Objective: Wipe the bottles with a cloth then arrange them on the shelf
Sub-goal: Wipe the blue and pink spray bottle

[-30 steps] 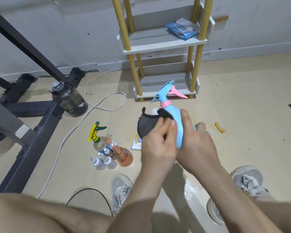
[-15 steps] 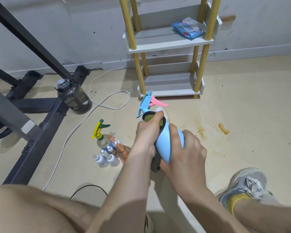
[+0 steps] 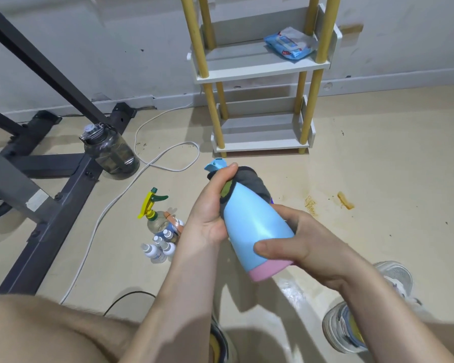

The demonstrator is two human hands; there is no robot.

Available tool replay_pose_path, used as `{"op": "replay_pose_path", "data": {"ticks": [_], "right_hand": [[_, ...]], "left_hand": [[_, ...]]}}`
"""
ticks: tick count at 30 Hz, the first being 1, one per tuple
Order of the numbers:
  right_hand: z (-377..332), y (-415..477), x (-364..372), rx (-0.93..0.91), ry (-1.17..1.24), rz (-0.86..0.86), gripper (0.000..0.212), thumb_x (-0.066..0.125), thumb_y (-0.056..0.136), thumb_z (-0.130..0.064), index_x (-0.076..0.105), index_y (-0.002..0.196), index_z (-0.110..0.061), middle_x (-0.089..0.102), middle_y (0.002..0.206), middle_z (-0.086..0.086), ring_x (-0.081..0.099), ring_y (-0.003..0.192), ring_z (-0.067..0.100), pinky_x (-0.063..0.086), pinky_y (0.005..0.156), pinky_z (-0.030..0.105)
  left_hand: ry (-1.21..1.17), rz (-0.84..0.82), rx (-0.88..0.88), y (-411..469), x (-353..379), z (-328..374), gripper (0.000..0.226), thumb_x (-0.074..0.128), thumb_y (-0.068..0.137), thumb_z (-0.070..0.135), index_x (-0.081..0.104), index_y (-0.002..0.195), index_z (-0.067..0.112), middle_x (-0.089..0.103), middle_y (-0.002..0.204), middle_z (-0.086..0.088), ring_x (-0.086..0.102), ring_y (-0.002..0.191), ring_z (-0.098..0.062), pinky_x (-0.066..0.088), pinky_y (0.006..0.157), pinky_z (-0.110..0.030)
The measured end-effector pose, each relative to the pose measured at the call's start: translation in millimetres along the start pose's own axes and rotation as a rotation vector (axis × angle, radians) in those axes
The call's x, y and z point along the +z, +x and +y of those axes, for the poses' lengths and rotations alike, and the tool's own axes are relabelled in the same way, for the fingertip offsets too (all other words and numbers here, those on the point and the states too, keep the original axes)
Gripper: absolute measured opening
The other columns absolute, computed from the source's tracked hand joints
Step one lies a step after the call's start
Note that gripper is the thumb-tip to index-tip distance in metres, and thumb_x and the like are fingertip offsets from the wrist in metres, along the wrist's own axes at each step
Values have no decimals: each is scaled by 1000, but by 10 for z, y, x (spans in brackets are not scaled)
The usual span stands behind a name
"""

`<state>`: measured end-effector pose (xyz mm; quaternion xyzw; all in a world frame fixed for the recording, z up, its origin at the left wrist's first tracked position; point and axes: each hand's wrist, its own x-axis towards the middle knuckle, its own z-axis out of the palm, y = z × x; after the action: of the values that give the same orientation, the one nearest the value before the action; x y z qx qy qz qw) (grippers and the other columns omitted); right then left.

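I hold a light blue spray bottle [image 3: 254,226] with a pink base, tilted with its nozzle pointing away from me. My right hand [image 3: 296,244] grips its lower body. My left hand [image 3: 212,205] wraps a dark grey cloth [image 3: 254,184] round the bottle's neck, hiding most of the spray head. On the floor to the left stands a cluster of bottles: a yellow-and-green trigger sprayer [image 3: 152,208], an orange one partly hidden, and several small white bottles [image 3: 157,247]. The white shelf [image 3: 260,72] with yellow posts stands against the wall ahead.
A blue wipes pack [image 3: 290,44] lies on the upper shelf board. A dark water jug [image 3: 110,150] stands by a black metal frame [image 3: 50,195] at left. A white cable [image 3: 165,158] loops over the floor. My shoes [image 3: 346,326] are at the bottom; stains [image 3: 328,203] mark the floor at right.
The bottle has been tipped so its pink base faces me. My left hand with the cloth slid up to the neck, covering the spray head. My right hand shifted toward the base.
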<state>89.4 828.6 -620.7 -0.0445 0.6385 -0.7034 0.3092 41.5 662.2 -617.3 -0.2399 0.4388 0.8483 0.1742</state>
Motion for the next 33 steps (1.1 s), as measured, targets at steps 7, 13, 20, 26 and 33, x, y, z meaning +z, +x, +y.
{"op": "replay_pose_path", "data": {"ticks": [7,13,20,26,33], "right_hand": [[242,142,360,-297,-1279,644,104,87,48,-29,40,140,-26,53,114,6,53,96,31,47,71,40],[102,76,157,-122,-629,338,88,86,57,-22,46,133,-37,58,112,-4,61,95,17,55,70,33],[30,27,20,-100,96,61,86,87,42,-22,60,123,-26,72,110,16,73,89,32,58,70,39],[-10,157,39,-220,260,427,83,86,46,-35,57,123,-26,67,117,15,73,94,30,56,69,39],[-17,167,185,-128,751,513,32,64,92,-23,65,116,-1,73,106,20,71,88,31,60,83,43]], "left_hand": [[165,446,292,-4,238,-26,11,68,84,12,62,75,12,64,66,-7,60,49,-19,50,50,-24],[230,344,271,-126,201,-83,7,74,80,13,69,76,9,69,76,-12,63,64,-26,54,67,-35],[258,174,268,-287,151,-48,31,72,85,40,68,87,9,73,86,-15,70,78,-32,57,82,-46],[495,232,373,-472,315,-536,54,40,87,72,59,106,26,66,118,-3,61,115,-18,46,104,-42],[1204,317,765,-469,131,-934,71,27,89,55,36,149,17,37,118,-2,42,118,-24,35,108,-37]]}}
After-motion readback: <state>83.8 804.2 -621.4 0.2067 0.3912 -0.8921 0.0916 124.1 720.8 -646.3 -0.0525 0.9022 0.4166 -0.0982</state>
